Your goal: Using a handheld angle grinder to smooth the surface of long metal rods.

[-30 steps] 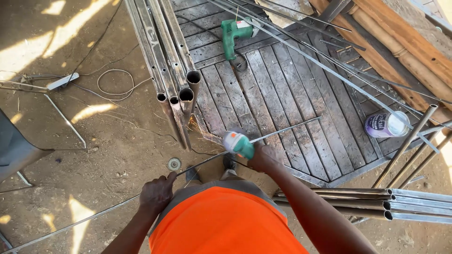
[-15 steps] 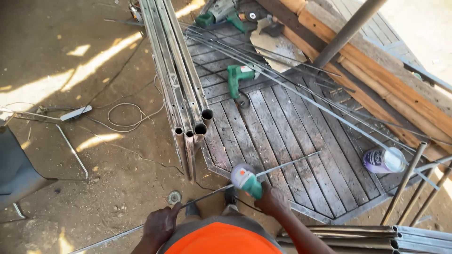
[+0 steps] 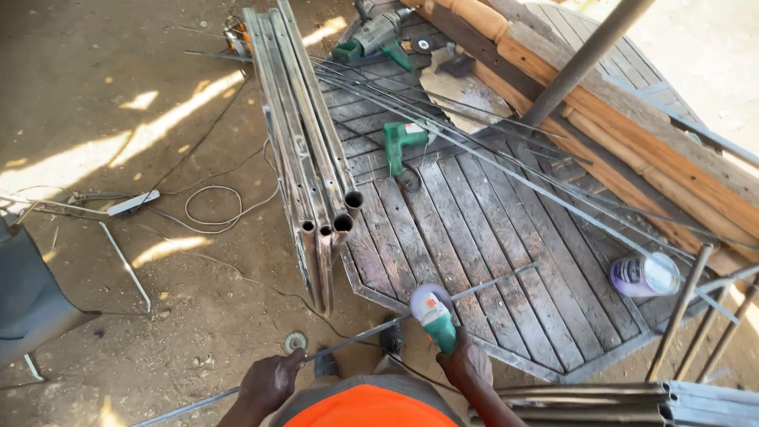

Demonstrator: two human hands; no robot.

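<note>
Looking down at dirt ground and a worn grey slatted wooden panel (image 3: 506,237); far left a dark grey seat edge (image 3: 32,300) and a thin bent metal frame (image 3: 118,261); a loose coil of white cable (image 3: 213,207) on the dirt; a small round metal disc (image 3: 295,341) just beside the left hand; left hand (image 3: 269,383) fingers wrapped fully around a long thin grey steel rod (image 3: 490,283), gripping its lower-left part; rod's long axis runs from lower left, past the feet, up-right over the panel; bundle of long grey steel tubes (image 3: 316,158) with open ends facing the person lies above the left hand, well apart; right hand (image 3: 466,365) fingers closed around the body of a green angle grinder (image 3: 433,312), its disc at the rod, apparently touching it; contact not clear; so the rod lies left-to-right across both hands, left hand holds it, right hand is nearer the cut point, which is just up-right of the left grip; a second green angle grinder (image 3: 403,142) lies on the panel further up; a green drill-type power tool (image 3: 375,35) at top; thin steel rods (image 3: 474,146) lie diagonally; brown wooden beams (image 3: 632,126) upper right; a purple-and-white plastic bottle (image 3: 642,275) on its side at right; grey square steel tubes (image 3: 601,399) bottom right; orange shirt (image 3: 371,411) at bottom edge.
</note>
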